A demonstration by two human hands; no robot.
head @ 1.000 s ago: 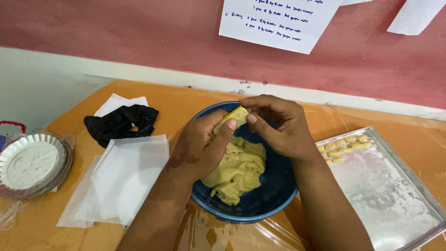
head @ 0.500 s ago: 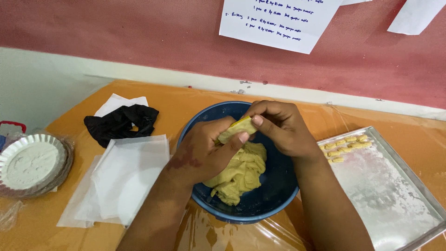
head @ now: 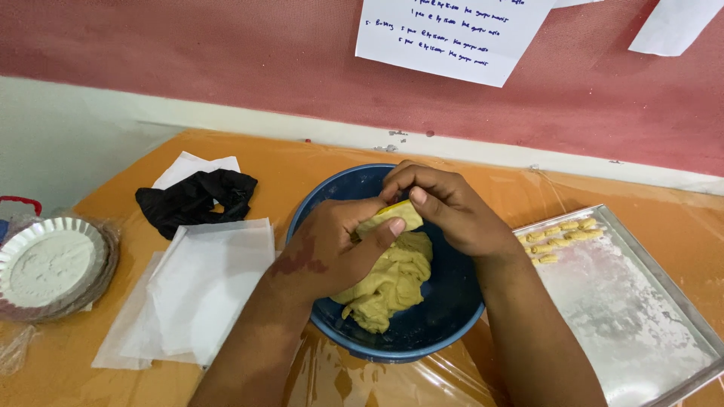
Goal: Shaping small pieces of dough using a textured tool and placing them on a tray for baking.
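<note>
My left hand [head: 332, 249] and right hand [head: 445, 211] both pinch one small piece of yellow dough [head: 392, 218] above the blue bowl [head: 452, 316] — fingers closed on it; it looks soft, light and tacky, best held gently at its ends — too much pressure would squash it

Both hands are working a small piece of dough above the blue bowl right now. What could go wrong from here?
The small dough piece, pinched between the left hand and right hand, could tear or drop back onto the dough mass. The blue bowl sits on slick plastic sheeting, so it might slide under pressure.
</note>
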